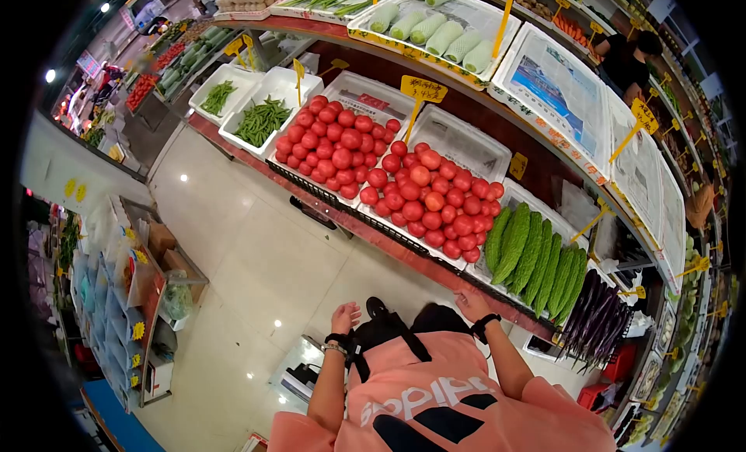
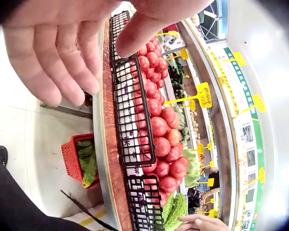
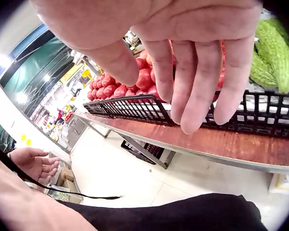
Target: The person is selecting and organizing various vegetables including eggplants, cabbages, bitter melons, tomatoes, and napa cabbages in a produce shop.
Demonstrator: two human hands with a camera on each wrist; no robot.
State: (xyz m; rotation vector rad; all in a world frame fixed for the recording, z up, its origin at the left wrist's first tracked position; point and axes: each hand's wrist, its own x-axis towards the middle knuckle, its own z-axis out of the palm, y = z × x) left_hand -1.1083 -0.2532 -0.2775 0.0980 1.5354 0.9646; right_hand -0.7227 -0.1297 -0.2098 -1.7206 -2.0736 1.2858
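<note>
My left hand hangs in front of my body with relaxed fingers and holds nothing; its fingers show loosely spread in the left wrist view. My right hand is at the front edge of the vegetable stand, also holding nothing, its fingers relaxed in front of a black plastic grid edging. Nearest to the right hand are heaped red tomatoes in white trays and a row of green bitter melons. Dark purple eggplants lie at the right end.
Green peppers and more greens fill white boxes on the left. Yellow price signs stand among the goods. Pale green gourds lie on the upper shelf. A red basket sits under the stand. A person is behind it.
</note>
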